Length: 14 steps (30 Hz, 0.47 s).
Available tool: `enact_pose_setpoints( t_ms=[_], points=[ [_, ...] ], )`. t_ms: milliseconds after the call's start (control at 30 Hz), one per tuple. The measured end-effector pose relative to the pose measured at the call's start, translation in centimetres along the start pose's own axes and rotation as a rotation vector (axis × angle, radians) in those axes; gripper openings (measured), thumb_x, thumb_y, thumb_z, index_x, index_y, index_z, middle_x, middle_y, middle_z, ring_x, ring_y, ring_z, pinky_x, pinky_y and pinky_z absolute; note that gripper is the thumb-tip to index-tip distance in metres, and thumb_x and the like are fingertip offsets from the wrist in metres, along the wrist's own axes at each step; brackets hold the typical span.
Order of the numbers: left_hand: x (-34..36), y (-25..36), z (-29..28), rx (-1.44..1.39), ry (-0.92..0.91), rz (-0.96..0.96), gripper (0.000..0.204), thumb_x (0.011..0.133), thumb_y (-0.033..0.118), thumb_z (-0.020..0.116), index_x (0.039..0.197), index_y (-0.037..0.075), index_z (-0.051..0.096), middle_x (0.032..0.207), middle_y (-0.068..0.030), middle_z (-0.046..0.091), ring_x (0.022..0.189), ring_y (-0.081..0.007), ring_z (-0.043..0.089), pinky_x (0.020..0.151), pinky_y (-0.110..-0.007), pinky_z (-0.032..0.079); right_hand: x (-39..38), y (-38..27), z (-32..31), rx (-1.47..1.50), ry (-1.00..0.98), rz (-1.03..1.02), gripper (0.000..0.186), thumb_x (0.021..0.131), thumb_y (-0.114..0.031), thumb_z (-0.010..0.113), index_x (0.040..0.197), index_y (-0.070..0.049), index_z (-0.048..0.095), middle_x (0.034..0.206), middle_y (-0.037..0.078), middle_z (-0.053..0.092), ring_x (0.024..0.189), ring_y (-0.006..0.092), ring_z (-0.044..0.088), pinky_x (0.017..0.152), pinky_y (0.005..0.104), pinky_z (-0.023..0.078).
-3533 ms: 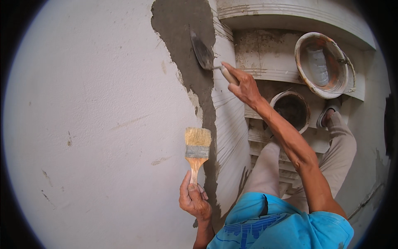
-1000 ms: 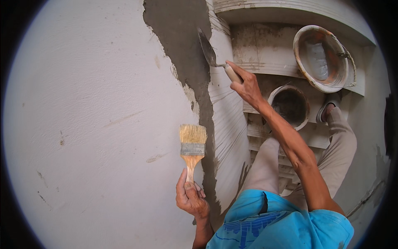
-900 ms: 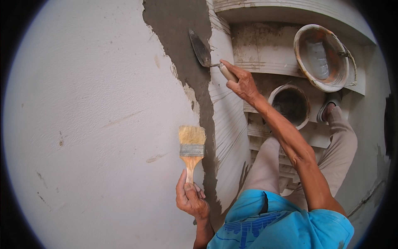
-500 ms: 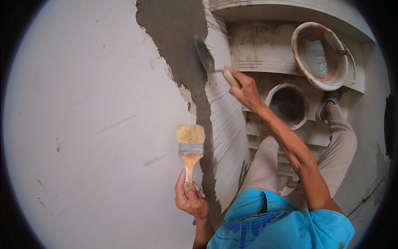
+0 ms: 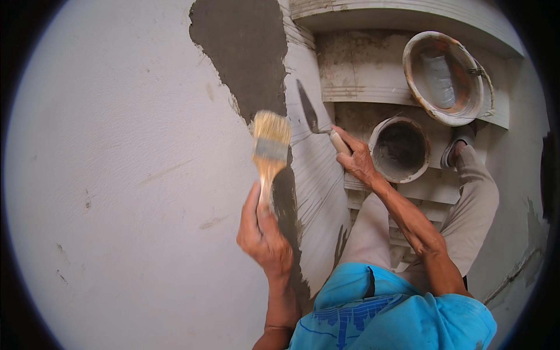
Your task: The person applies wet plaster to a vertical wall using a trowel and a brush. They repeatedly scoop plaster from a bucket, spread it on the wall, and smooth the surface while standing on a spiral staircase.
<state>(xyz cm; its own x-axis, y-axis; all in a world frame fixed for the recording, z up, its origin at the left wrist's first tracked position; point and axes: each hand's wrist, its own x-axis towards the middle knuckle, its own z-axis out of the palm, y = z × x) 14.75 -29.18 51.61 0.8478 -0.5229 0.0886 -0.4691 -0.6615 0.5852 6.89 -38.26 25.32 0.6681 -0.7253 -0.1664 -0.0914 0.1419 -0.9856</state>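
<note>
The left hand (image 5: 263,236) is closed round the wooden handle of a flat brush (image 5: 270,146), held upright with its pale bristles pointing up and lying against the lower end of the grey mortar (image 5: 248,55) that runs down the corner edge of the white wall (image 5: 116,175). The mortar is broad and dark near the top and thins to a narrow dark streak behind and below that hand. The right hand (image 5: 356,160) has its grip shut on the light handle of a trowel (image 5: 309,111), whose pointed blade is tilted upward and to the left, its tip near the scored white face just right of the corner; I cannot tell whether the blade touches the surface. That face shows fine combed lines running down it. Just right of the right hand stands a bucket (image 5: 401,149) with a dark, mortar-caked inside, and above it, further right, sits a larger pail (image 5: 446,76) with a rusty rim and a wire handle, both on white moulded ledges (image 5: 361,76). Below, the person's blue shirt (image 5: 385,315) and light trousers (image 5: 466,210) fill the lower right, and a shoe (image 5: 458,149) rests on a ledge beside the bucket.
</note>
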Motion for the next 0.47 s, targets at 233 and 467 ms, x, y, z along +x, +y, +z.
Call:
enact_pose_setpoints(
  t_ms=[233,467],
  points=[
    [11.4,2.6,6.9,0.391,-0.065,0.578,0.021,0.1,0.005,0.055,0.113,0.0,0.07,0.083,-0.0211,0.07,0.064,-0.0272,0.066,0.061,-0.039,0.048,-1.8,3.1,-2.2,-0.028,0.05,0.089,0.068,0.074,-0.007,0.059,0.142,-0.006,0.057,0.125,0.025,0.067,0.109,0.0399,0.067,0.097,0.0398,0.051],
    [20.5,1.8,11.9,0.784,-0.296,0.627,0.024,0.091,0.023,0.068,0.102,0.002,0.071,0.083,-0.0251,0.069,0.078,-0.0464,0.068,0.072,-0.05,0.053,-0.9,0.9,-3.1,-0.018,-0.05,0.292,0.072,0.075,-0.011,0.06,0.146,-0.007,0.053,0.122,0.03,0.067,0.111,0.0387,0.068,0.097,0.0412,0.051]
  ],
)
